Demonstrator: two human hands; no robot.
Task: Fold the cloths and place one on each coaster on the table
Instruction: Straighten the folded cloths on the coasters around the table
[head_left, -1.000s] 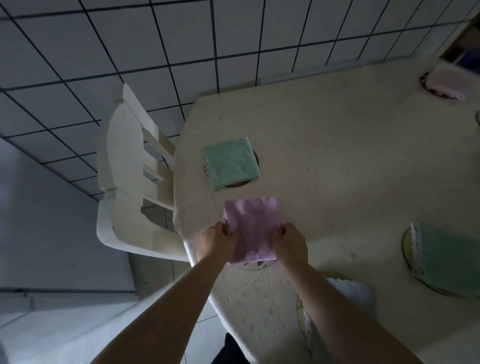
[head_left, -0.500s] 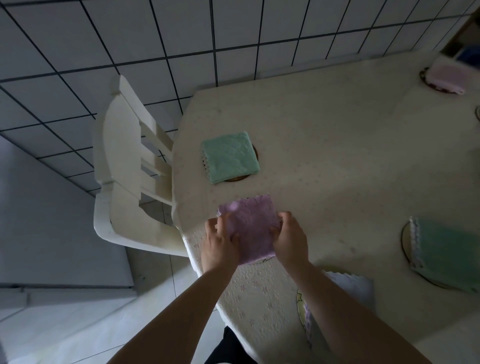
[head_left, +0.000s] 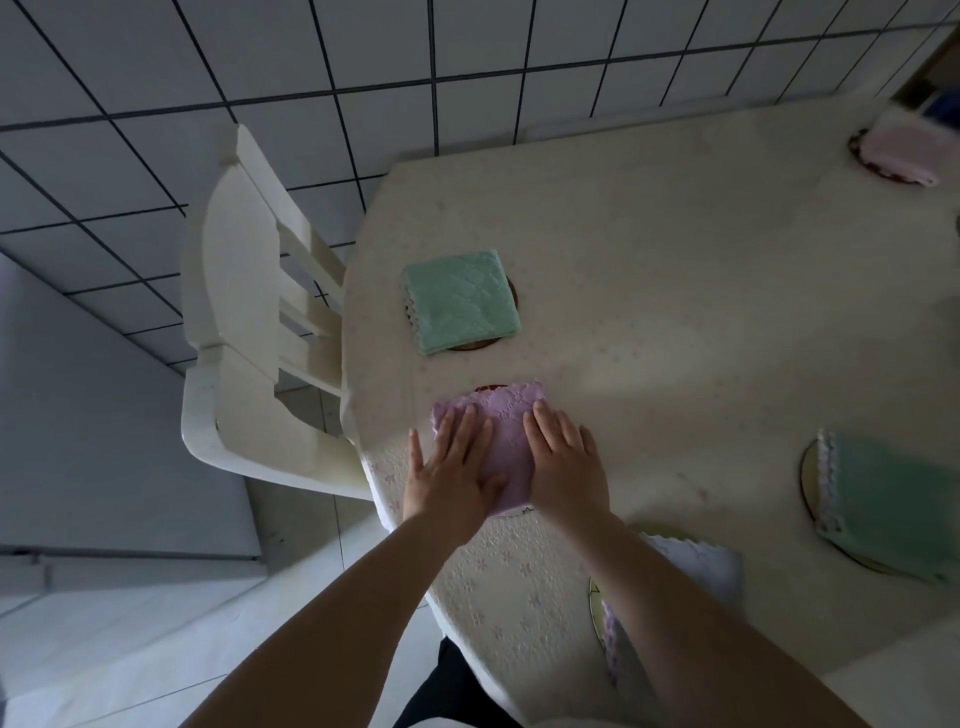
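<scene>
A folded purple cloth lies on a coaster near the table's left edge; only slivers of that coaster show. My left hand and my right hand press flat on the cloth, fingers straight. Beyond it a folded green cloth covers a brown coaster. Another green cloth sits on a coaster at the right. A pink cloth rests on a coaster at the far right corner. Under my right forearm a white cloth lies on a coaster.
The table has a cream patterned cover. A white plastic chair stands against its left side. White tiled floor lies beyond, and a pale cabinet stands at the left.
My hands let go of the purple cloth's sides and now lie flat on top of it. The cloth has settled onto its coaster.
</scene>
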